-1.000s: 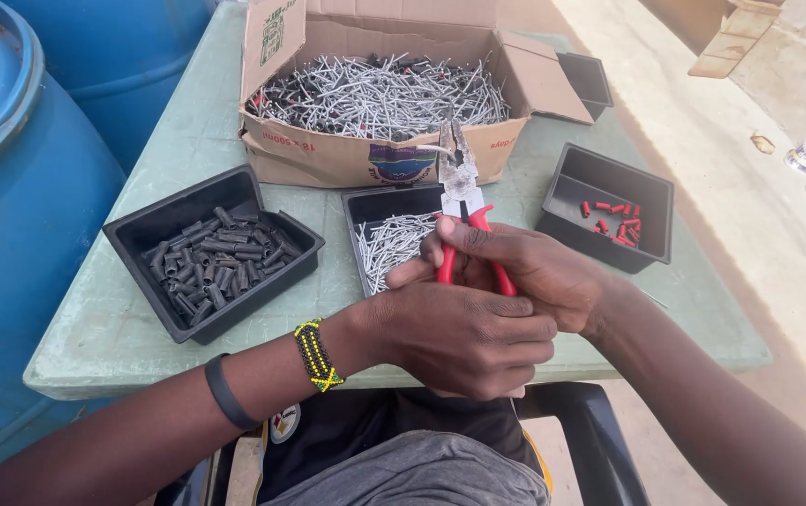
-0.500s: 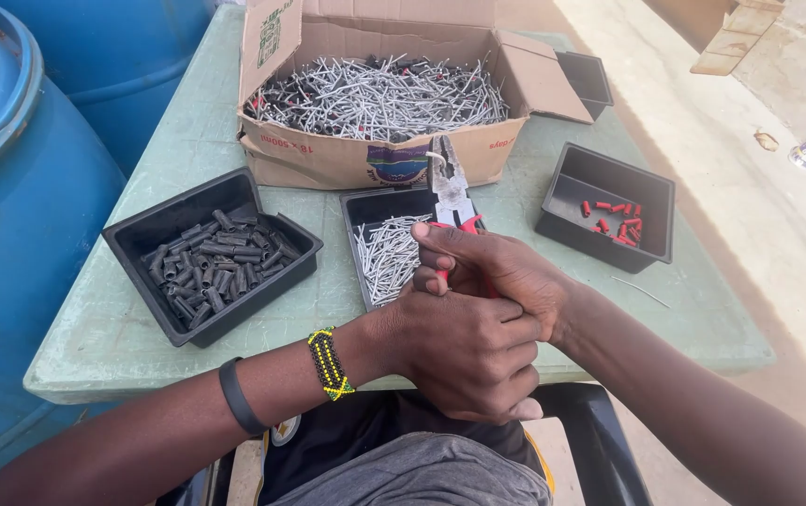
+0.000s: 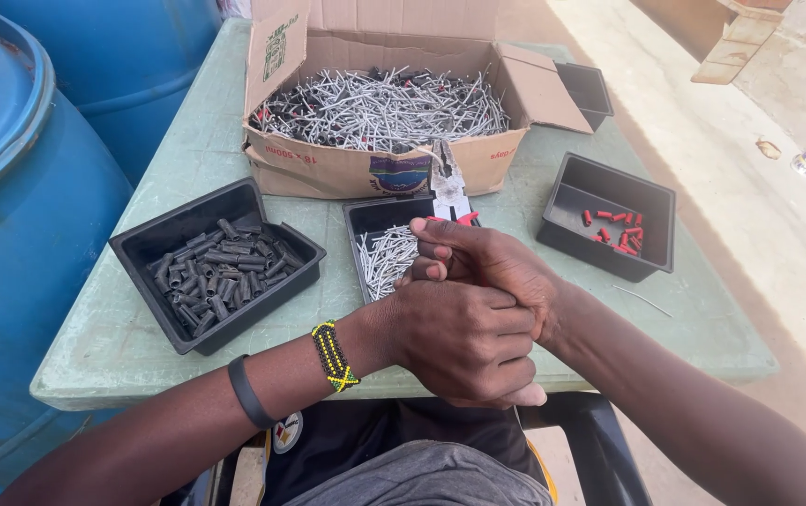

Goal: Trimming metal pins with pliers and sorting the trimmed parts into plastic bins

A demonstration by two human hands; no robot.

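While both hands' grip clamps the pliers [image 3: 448, 187], the left hand [image 3: 464, 342] wraps the right hand [image 3: 492, 267].

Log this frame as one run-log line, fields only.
hands: left and right clasped together on pliers | below: tray of metal pins | left: tray of black sleeves | right: tray of red caps

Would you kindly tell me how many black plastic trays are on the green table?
4: left tray with dark sleeves, middle tray with metal pins beside the pliers, right tray with red caps, and one behind the cardboard box. More may be hidden.
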